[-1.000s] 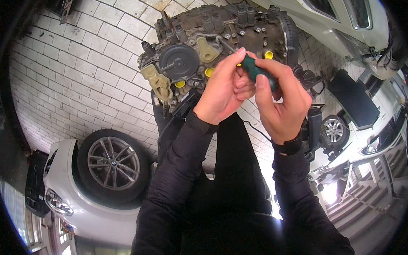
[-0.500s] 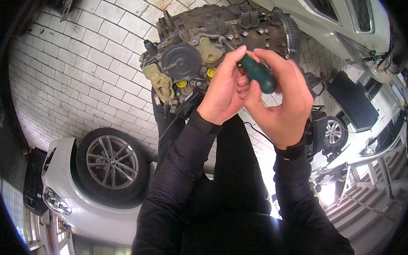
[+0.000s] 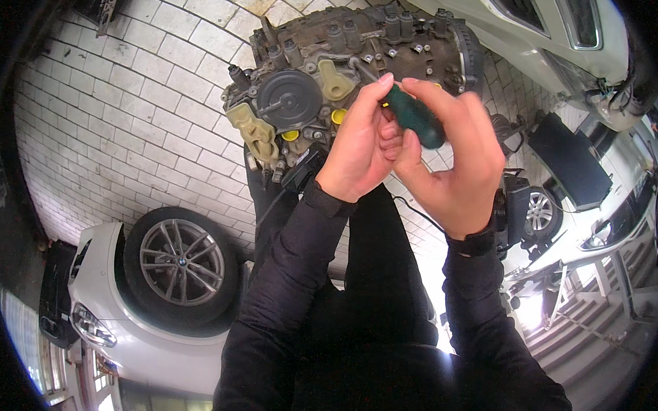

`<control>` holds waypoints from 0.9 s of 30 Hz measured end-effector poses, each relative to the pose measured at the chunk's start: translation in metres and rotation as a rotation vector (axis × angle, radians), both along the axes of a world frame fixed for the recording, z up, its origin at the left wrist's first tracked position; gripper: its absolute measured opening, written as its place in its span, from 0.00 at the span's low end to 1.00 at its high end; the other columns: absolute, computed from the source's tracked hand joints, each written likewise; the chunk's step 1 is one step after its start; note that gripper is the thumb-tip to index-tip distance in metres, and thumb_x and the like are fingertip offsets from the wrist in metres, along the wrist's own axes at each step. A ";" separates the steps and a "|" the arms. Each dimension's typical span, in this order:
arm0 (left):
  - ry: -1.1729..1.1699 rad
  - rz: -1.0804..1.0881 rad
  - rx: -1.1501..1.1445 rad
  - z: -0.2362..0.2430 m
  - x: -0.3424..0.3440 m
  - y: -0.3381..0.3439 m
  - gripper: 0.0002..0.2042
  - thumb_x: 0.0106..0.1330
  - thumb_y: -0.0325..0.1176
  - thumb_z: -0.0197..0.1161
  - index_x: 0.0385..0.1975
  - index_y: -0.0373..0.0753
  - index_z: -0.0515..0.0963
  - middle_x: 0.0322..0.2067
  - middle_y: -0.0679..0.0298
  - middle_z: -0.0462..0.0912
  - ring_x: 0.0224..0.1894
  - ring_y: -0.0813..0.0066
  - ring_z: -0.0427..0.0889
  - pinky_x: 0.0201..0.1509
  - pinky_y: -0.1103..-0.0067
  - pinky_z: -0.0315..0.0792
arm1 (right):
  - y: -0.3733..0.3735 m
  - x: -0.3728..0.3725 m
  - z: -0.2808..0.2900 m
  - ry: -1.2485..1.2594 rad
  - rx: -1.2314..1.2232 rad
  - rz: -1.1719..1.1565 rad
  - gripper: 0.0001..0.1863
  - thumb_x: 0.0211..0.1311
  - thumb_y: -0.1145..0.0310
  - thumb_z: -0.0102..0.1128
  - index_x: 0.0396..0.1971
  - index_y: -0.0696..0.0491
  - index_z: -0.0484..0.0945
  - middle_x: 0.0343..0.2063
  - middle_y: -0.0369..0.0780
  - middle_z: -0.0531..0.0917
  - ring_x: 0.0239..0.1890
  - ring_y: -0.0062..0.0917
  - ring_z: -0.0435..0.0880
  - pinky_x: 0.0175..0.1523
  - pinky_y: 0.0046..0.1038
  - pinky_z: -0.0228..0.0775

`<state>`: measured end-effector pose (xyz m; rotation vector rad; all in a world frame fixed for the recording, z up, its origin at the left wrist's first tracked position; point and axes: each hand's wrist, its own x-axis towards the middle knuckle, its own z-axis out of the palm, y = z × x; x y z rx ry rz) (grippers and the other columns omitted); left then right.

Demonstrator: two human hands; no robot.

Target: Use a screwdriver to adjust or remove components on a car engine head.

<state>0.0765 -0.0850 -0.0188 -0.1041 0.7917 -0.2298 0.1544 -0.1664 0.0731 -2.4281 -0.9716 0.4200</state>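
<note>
Both hands are on a screwdriver (image 3: 415, 117) with a dark green handle, over the engine (image 3: 423, 66). My left hand (image 3: 362, 144) is closed, its thumb and fingers gripping the front of the handle. My right hand (image 3: 456, 149) curls around the rear of the handle, thumb below and fingertips above. The shaft slants up and left toward the engine top; I cannot tell whether its tip touches anything. Left of it lie a black round cover (image 3: 289, 101), a beige plastic piece (image 3: 336, 81) and a yellow cap (image 3: 339, 116).
A second beige part (image 3: 255, 132) sits on the engine's left side. A white car with its wheel (image 3: 182, 258) stands at lower left. Another pale car body (image 3: 470, 10) is at upper right. A dark panel (image 3: 569, 164) lies to the right. White bricks (image 3: 127, 116) pave the floor.
The engine sits slightly farther left and higher in the picture. My right fingers have shifted a little on the screwdriver handle; both hands keep their hold.
</note>
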 end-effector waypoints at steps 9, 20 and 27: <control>-0.086 0.023 -0.074 -0.007 -0.005 0.002 0.15 0.76 0.48 0.50 0.46 0.43 0.75 0.38 0.68 0.82 0.42 0.79 0.82 0.48 0.78 0.77 | -0.002 0.001 -0.003 -0.010 0.025 -0.019 0.19 0.54 0.76 0.67 0.48 0.55 0.81 0.39 0.39 0.86 0.29 0.22 0.80 0.34 0.20 0.72; -0.104 -0.008 -0.018 0.022 -0.016 -0.005 0.14 0.76 0.46 0.52 0.39 0.41 0.76 0.17 0.76 0.64 0.16 0.90 0.58 0.21 0.87 0.55 | -0.021 -0.011 0.013 0.044 0.105 -0.091 0.10 0.53 0.77 0.63 0.37 0.57 0.84 0.29 0.39 0.86 0.23 0.24 0.80 0.29 0.22 0.68; -0.035 0.024 -0.052 0.031 -0.061 -0.002 0.12 0.76 0.43 0.54 0.38 0.41 0.74 0.22 0.76 0.69 0.18 0.92 0.60 0.23 0.90 0.57 | -0.016 -0.038 0.006 0.073 0.137 0.024 0.10 0.45 0.73 0.66 0.31 0.55 0.82 0.22 0.39 0.82 0.23 0.34 0.82 0.30 0.29 0.71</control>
